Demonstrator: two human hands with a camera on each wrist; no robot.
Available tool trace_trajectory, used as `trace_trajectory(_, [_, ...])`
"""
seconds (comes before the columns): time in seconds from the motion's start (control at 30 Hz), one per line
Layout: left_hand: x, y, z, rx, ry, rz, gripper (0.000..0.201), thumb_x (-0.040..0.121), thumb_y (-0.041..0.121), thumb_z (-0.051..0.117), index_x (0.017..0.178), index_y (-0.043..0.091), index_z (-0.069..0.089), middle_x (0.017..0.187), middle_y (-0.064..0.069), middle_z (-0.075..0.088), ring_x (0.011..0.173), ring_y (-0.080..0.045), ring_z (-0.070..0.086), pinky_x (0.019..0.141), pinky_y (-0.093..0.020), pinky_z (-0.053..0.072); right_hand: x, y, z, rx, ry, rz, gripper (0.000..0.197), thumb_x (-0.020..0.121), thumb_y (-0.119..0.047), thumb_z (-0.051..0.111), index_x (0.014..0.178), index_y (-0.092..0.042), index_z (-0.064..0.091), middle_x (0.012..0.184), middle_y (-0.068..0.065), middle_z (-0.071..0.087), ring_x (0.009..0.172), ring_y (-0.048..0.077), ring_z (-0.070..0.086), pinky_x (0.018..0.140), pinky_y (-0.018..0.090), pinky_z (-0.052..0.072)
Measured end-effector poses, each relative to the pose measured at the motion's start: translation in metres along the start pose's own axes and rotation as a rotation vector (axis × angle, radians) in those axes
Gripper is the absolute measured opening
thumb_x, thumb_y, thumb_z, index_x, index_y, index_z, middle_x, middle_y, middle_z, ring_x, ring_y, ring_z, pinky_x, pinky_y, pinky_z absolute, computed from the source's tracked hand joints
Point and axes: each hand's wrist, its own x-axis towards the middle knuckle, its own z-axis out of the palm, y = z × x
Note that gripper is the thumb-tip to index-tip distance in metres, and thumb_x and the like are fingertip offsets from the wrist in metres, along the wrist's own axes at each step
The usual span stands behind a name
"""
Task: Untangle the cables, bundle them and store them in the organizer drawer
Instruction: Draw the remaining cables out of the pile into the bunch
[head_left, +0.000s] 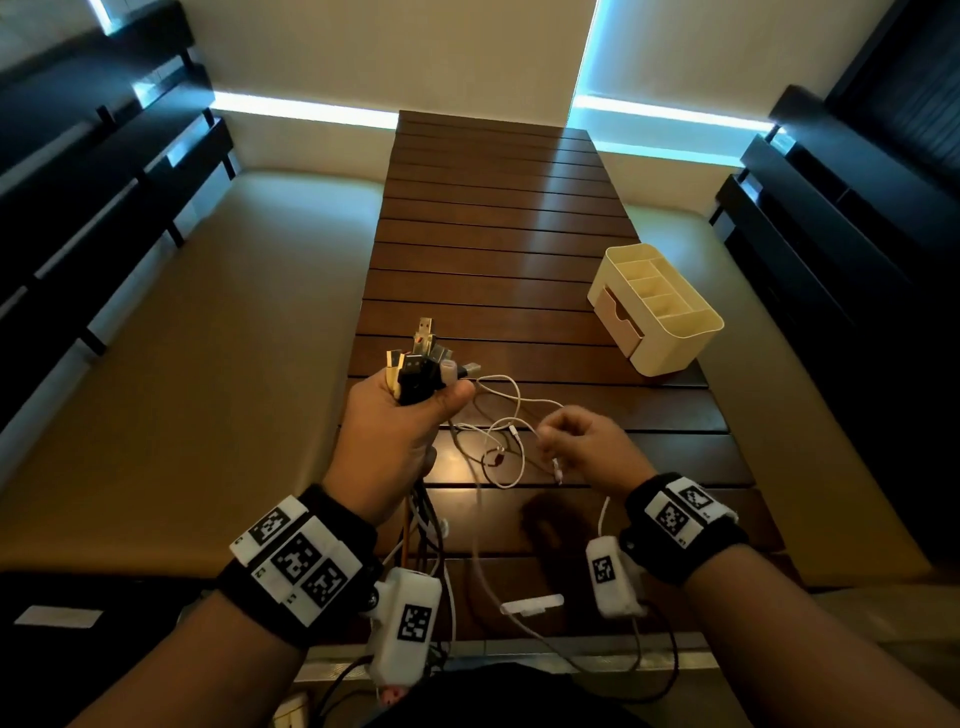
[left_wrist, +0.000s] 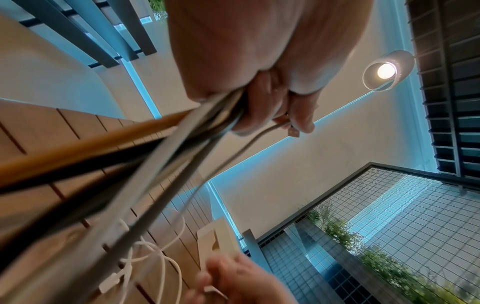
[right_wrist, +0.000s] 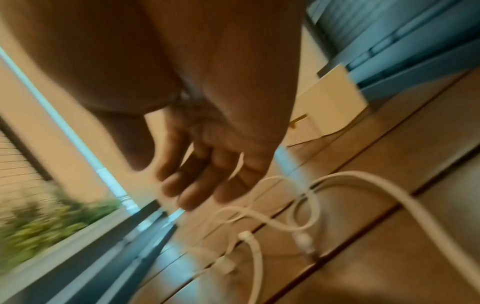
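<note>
My left hand is raised over the near left of the slatted wooden table. It grips a bundle of cables just below their USB plugs. The plugs stick up out of my fist, and the black, orange and white cords hang down past the table's front edge. My right hand hovers low to the right and pinches a thin white cable that lies in loose loops on the table between my hands. The cream organizer stands at the table's right edge with its small drawer closed.
A short white strip lies on the table near the front edge. Padded benches flank the table on both sides, with dark slatted backs behind them. The organizer's top compartments hold nothing I can see.
</note>
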Motion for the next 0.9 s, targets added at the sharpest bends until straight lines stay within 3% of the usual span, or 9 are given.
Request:
trace_trajectory(0.1, [0.002, -0.003, -0.010, 0.001, 0.022, -0.027, 0.008, 0.089, 0.007, 0.065, 0.090, 0.014, 0.061, 0.053, 0.010, 0.049, 0.041, -0.009, 0.029, 0.038, -0.020, 0.028, 0.012, 0.019, -0.025, -0.048, 0.374, 0.137, 0.009, 0.097, -0.018, 0.059, 0.091, -0.022, 0.063, 0.096, 0.002, 0.067, 0.087, 0.018, 0.063, 0.076, 0.034, 0.052])
trace_trajectory(0.17, [0.004, -0.005, -0.014, -0.012, 0.039, -0.041, 0.009, 0.088, 0.008, 0.067, 0.088, 0.016, 0.063, 0.055, 0.009, 0.045, 0.044, -0.013, 0.024, 0.040, -0.021, 0.025, 0.016, 0.030, -0.038, -0.144, 0.450, 0.208, 0.005, 0.095, -0.016, 0.061, 0.092, -0.019, 0.064, 0.100, 0.003, 0.065, 0.082, 0.012, 0.057, 0.071, 0.030, 0.047])
trace_trajectory(0.3, [0.007, -0.008, -0.016, -0.020, 0.036, -0.051, 0.010, 0.080, 0.017, 0.071, 0.087, 0.018, 0.064, 0.056, 0.004, 0.039, 0.045, -0.013, 0.023, 0.042, -0.024, 0.023, 0.021, 0.052, -0.035, -0.283, 0.239, 0.329, 0.006, 0.092, -0.015, 0.067, 0.086, -0.013, 0.068, 0.096, 0.007, 0.068, 0.078, 0.013, 0.058, 0.066, 0.027, 0.047])
trace_trajectory(0.4, [0.009, -0.009, -0.017, -0.007, 0.027, -0.054, 0.013, 0.077, 0.022, 0.072, 0.087, 0.019, 0.064, 0.056, 0.001, 0.036, 0.045, -0.014, 0.023, 0.043, -0.026, 0.023, 0.021, 0.061, -0.016, -0.372, 0.075, 0.360, 0.024, 0.087, -0.037, 0.074, 0.082, -0.014, 0.070, 0.084, 0.004, 0.070, 0.076, 0.016, 0.065, 0.067, 0.030, 0.053])
trace_trajectory(0.47, [0.011, -0.009, -0.017, -0.001, 0.026, -0.061, 0.014, 0.076, 0.023, 0.072, 0.087, 0.019, 0.064, 0.057, 0.000, 0.036, 0.045, -0.015, 0.023, 0.043, -0.026, 0.023, 0.021, 0.060, -0.003, -0.461, 0.056, 0.351, 0.032, 0.086, -0.049, 0.071, 0.082, -0.017, 0.070, 0.081, 0.002, 0.072, 0.077, 0.017, 0.068, 0.073, 0.034, 0.058])
trace_trajectory(0.63, [0.011, -0.009, -0.015, 0.021, 0.017, -0.061, 0.018, 0.076, 0.024, 0.071, 0.091, 0.017, 0.064, 0.054, 0.003, 0.039, 0.044, -0.015, 0.025, 0.041, -0.025, 0.026, 0.028, 0.057, 0.012, -0.768, 0.065, 0.287, 0.029, 0.091, -0.047, 0.063, 0.087, -0.018, 0.066, 0.097, 0.005, 0.067, 0.086, 0.022, 0.064, 0.083, 0.039, 0.056])
trace_trajectory(0.73, [0.011, -0.007, -0.013, 0.078, -0.011, -0.029, 0.016, 0.081, 0.020, 0.068, 0.094, 0.013, 0.062, 0.051, 0.009, 0.047, 0.041, -0.009, 0.036, 0.040, -0.020, 0.033, 0.025, 0.041, 0.010, -0.872, 0.062, 0.247, 0.036, 0.089, -0.059, 0.059, 0.086, -0.024, 0.065, 0.092, 0.000, 0.066, 0.084, 0.019, 0.063, 0.082, 0.041, 0.056])
trace_trajectory(0.83, [0.011, -0.006, -0.008, 0.102, -0.041, -0.003, 0.009, 0.087, 0.004, 0.064, 0.093, 0.009, 0.060, 0.048, 0.015, 0.054, 0.041, 0.003, 0.050, 0.045, -0.008, 0.039, 0.011, 0.003, 0.014, -0.618, 0.056, 0.058, 0.040, 0.082, -0.068, 0.060, 0.082, -0.029, 0.060, 0.083, -0.005, 0.066, 0.076, 0.013, 0.063, 0.076, 0.038, 0.058])
trace_trajectory(0.9, [0.010, -0.004, -0.002, 0.079, -0.078, 0.000, 0.010, 0.088, -0.002, 0.063, 0.090, 0.007, 0.059, 0.046, 0.015, 0.054, 0.040, 0.004, 0.050, 0.044, -0.007, 0.039, -0.002, -0.030, 0.022, -0.310, -0.046, -0.124, 0.026, 0.084, -0.055, 0.068, 0.087, -0.029, 0.063, 0.088, -0.005, 0.068, 0.079, 0.011, 0.065, 0.078, 0.036, 0.058])
